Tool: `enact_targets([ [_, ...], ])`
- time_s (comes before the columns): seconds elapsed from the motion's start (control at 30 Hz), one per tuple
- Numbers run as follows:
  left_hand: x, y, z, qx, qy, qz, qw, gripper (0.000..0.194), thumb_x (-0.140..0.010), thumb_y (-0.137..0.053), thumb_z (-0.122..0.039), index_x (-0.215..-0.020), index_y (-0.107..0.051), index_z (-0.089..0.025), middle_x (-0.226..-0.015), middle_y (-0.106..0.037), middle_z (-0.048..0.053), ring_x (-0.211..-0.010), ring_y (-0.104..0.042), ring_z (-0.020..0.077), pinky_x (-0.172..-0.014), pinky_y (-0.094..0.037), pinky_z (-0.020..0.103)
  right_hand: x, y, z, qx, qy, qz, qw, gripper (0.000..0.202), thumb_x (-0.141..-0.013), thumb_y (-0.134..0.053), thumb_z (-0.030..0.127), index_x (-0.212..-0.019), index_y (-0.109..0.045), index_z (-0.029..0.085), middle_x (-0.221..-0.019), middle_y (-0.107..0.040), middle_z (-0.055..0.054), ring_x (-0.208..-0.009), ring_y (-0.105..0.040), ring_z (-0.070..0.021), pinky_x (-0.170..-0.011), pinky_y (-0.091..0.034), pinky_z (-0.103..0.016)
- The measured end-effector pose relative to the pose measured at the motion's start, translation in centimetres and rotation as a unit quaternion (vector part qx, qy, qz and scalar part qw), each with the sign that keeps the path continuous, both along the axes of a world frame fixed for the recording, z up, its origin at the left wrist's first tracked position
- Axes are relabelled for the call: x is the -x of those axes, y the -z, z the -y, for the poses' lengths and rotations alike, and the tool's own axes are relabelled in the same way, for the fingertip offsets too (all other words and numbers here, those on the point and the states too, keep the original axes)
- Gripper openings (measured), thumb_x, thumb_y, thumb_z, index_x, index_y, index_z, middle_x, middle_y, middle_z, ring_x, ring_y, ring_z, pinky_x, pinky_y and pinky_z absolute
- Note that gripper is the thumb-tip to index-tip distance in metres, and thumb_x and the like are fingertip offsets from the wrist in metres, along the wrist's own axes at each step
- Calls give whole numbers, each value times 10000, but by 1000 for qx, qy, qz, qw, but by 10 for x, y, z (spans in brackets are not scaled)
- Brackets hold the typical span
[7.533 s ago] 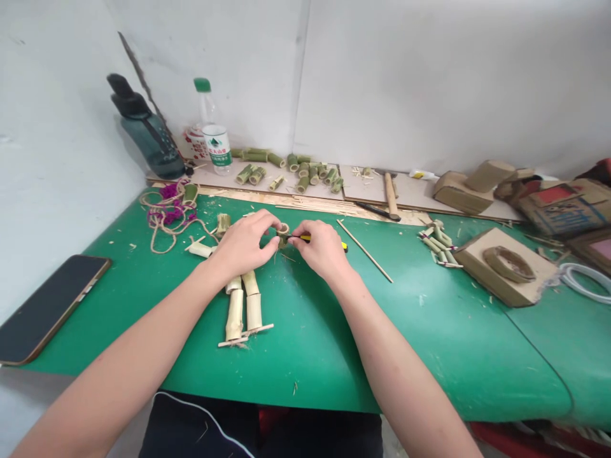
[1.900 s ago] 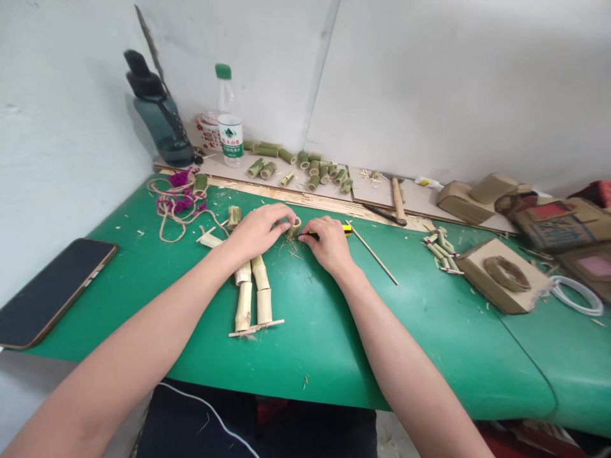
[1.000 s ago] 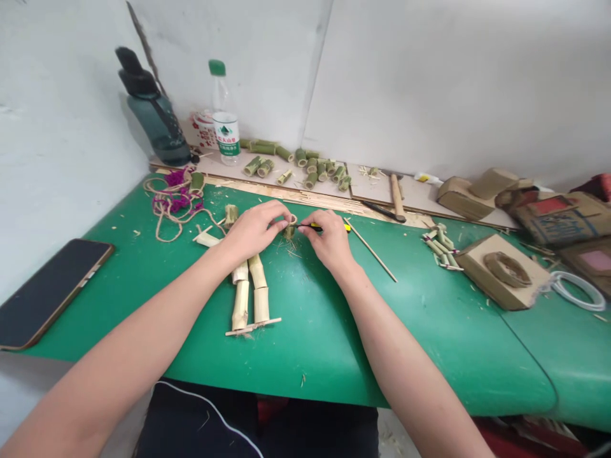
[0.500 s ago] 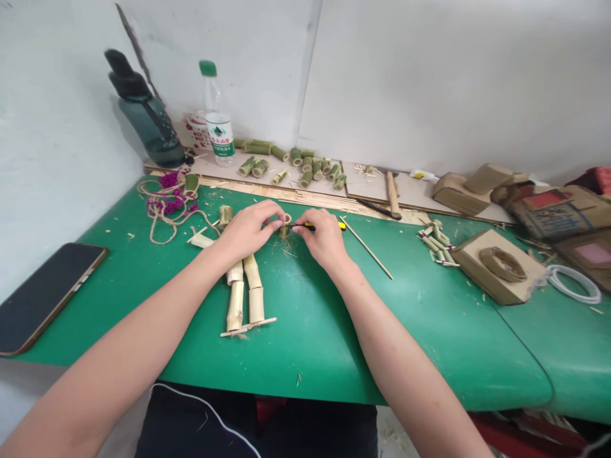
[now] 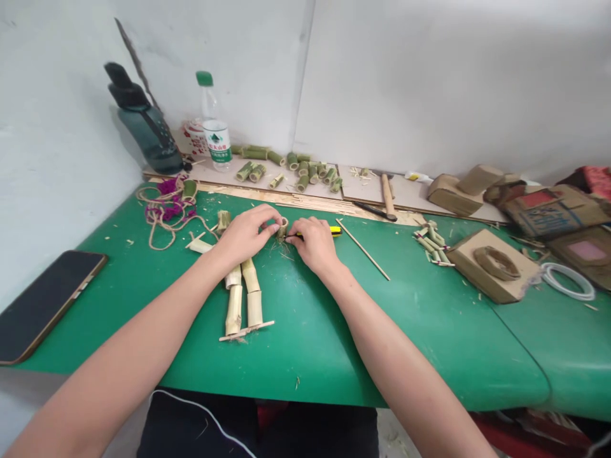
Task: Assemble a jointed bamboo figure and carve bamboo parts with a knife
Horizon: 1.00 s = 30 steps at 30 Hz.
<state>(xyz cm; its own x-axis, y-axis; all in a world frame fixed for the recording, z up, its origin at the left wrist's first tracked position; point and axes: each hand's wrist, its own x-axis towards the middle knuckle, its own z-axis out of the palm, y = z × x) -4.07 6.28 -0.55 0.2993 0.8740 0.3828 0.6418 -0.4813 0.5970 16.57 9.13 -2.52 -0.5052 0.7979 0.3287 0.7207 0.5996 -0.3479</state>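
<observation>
My left hand is closed on a short bamboo tube, pinching its left side so that the open end shows at the top. In my right hand is a yellow-and-black utility knife; its thin dark front end lies close to the tube's lower right side. Whether the tip touches the tube I cannot tell. Fine shavings are scattered below. Under my left wrist lies a bamboo figure of jointed pale tubes, partly hidden by my forearm, with a thin stick across its lower end.
A phone lies at the left, near twine and purple cord. Along the back stand a dark bottle, a water bottle and cut bamboo pieces. Rightward are a loose stick, a hammer and a cardboard box.
The dark front end of the knife has moved from the tube's upper rim down to its lower right side. My right hand has shifted slightly left and down; my left hand keeps the tube.
</observation>
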Motion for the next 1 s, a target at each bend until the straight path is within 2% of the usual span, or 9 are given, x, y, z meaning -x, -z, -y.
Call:
enact_targets([
  [0.13,0,-1,0,-4,5,10,1000,128,-956,-542,-206,-971,-669,-221,-1110,-713,30,-1043,-661,205,-954,-483,347,1,1,0,4,3,4,1000,69,-923,-729,223,-866,-689,231,-932,-749,-25,-947,-595,-247,-826,-316,-361],
  [0.37,0,-1,0,2,4,2,1000,134,-969,-525,-206,-993,-656,-221,-1118,-701,29,-1060,-658,200,-970,-486,345,0,-3,-1,10,-6,7,1000,75,-923,-730,225,-860,-691,228,-912,-751,-14,-928,-600,-238,-821,-312,-351],
  [0.67,-2,-1,5,-31,-11,-23,999,143,-967,-533,-179,-1056,-641,-210,-1158,-665,58,-1116,-631,216,-991,-489,364,0,-4,2,8,-1,9,1000,66,-937,-711,237,-878,-685,227,-900,-735,-25,-935,-598,-241,-828,-316,-352],
  [0.83,-5,-4,8,-89,-15,-28,995,182,-917,-586,-137,-1078,-639,-203,-1181,-633,74,-1123,-616,219,-1003,-501,372,0,-4,4,8,3,20,1000,60,-950,-693,254,-902,-672,224,-914,-726,-35,-938,-594,-244,-831,-317,-353],
  [1.0,-4,-2,8,-145,-5,-67,987,145,-915,-601,-147,-1015,-683,-212,-1185,-626,84,-1104,-591,239,-983,-504,403,0,-4,5,-4,-1,22,1000,67,-941,-704,262,-905,-659,228,-912,-724,-25,-931,-598,-245,-818,-324,-353],
])
